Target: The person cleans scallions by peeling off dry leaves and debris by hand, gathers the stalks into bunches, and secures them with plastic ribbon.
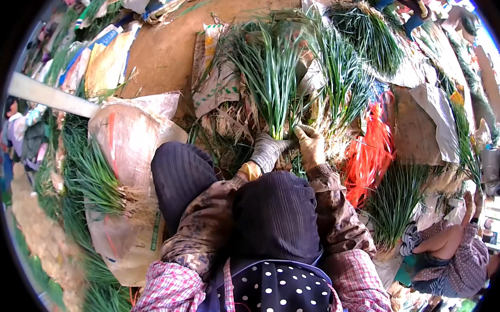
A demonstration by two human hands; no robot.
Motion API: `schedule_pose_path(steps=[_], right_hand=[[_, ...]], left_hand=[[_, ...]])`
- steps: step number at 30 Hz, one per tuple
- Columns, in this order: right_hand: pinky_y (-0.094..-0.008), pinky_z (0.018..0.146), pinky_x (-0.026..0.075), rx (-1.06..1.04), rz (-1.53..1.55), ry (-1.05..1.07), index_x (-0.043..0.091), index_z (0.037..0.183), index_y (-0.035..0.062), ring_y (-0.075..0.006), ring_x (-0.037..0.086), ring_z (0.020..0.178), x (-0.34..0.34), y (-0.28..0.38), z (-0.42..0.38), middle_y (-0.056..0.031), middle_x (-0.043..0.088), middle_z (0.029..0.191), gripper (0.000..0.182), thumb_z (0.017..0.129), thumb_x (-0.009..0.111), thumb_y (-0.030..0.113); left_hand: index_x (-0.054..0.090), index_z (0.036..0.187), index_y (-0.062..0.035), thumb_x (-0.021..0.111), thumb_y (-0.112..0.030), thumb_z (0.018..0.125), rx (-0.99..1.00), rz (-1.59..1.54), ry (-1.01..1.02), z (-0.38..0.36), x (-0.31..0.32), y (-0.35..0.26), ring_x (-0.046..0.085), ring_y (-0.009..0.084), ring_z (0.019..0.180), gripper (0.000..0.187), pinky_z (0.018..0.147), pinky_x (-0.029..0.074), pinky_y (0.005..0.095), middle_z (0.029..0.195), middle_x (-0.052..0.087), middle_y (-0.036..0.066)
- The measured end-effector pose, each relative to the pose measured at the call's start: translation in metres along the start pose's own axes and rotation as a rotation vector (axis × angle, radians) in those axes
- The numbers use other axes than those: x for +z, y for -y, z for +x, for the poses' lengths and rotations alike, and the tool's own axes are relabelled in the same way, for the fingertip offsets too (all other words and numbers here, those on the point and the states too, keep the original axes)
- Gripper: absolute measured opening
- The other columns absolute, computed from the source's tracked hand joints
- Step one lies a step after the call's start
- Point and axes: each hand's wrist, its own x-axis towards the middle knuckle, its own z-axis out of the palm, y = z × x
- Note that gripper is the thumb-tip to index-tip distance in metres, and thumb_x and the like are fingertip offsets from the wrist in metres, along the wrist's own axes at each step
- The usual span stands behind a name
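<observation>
Sunlit bare ground, long green stalks (275, 79) (slender) in ribbed-gloved fingers (268, 152).

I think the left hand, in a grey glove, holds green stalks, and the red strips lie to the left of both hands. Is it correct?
Not quite: the red strips lie to the right of both hands, as the head view shows. The left hand, in a grey glove, does hold green stalks.

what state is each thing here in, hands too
Left hand, gloved, closed on held bunch
Right hand, gloved, fingers bent, grip unclear
Held bunch, leaves fanned out
Red strips, loose, heaped
Pale sack, spread out, creased
Bunch on sack, lying down, roots exposed
</observation>
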Motion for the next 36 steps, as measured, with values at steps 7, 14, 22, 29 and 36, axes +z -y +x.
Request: schedule_pose_path(steps=[7, 14, 22, 29, 36], right_hand=[[-0.0305, 0.062, 0.054, -0.148, -1.138, 0.165, 0.068, 0.082, 0.0018, -0.0173, 0.065, 0.069, -0.040, -0.053, -0.018, -0.0151, 0.068, 0.080, 0.012, 0.079, 0.057, 0.003], [-0.0322, 0.074, 0.053, 0.013, -0.911, -0.297, 0.066, 0.101, 0.0078, -0.0222, 0.066, 0.077, -0.091, -0.037, -0.006, -0.0134, 0.069, 0.089, 0.034, 0.082, 0.064, 0.036], [-0.0253, 0.060, 0.049, -0.443, -0.679, -0.232, 0.066, 0.098, 0.0015, -0.0134, 0.058, 0.065, -0.161, -0.045, 0.160, -0.0067, 0.065, 0.078, 0.032, 0.078, 0.073, 0.025], [-0.0334, 0.055, 0.052, -0.173, 0.190, -0.069, 0.062, 0.093, 0.0047, -0.0152, 0.056, 0.058, -0.102, 0.053, 0.033, -0.0028, 0.059, 0.071, 0.012, 0.087, 0.061, 0.015], [-0.0322, 0.061, 0.049, 0.109, 0.586, 0.212, 0.062, 0.094, 0.0042, -0.0129, 0.051, 0.059, -0.100, 0.015, -0.019, 0.0004, 0.055, 0.068, 0.013, 0.088, 0.058, 0.015]], left_hand=[[0.062, 0.088, 0.0011, 0.079, -0.003, 0.065, 0.069, -0.025, -0.077, -0.025, -0.003, -0.019, 0.061, 0.0184, 0.062, 0.029, 0.054, 0.050, 0.0324, 0.076, 0.066, 0.011], [0.059, 0.104, -0.0028, 0.068, 0.003, 0.077, -0.111, -0.490, 0.163, -0.011, 0.000, -0.002, 0.065, 0.0243, 0.066, 0.030, 0.054, 0.056, 0.0366, 0.080, 0.065, 0.013], [0.062, 0.091, -0.0058, 0.071, -0.005, 0.076, -0.070, -0.374, 0.157, -0.008, 0.000, 0.004, 0.055, 0.0162, 0.045, 0.018, 0.039, 0.045, 0.0309, 0.064, 0.059, 0.005], [0.065, 0.094, -0.0027, 0.071, -0.006, 0.075, -0.028, -0.464, 0.211, -0.010, 0.000, 0.004, 0.052, 0.0151, 0.043, 0.020, 0.040, 0.047, 0.0320, 0.067, 0.060, 0.006], [0.065, 0.094, -0.0025, 0.072, -0.007, 0.076, -0.087, -0.387, 0.243, -0.017, 0.009, -0.007, 0.062, 0.0179, 0.060, 0.020, 0.052, 0.054, 0.0315, 0.078, 0.066, 0.009]])
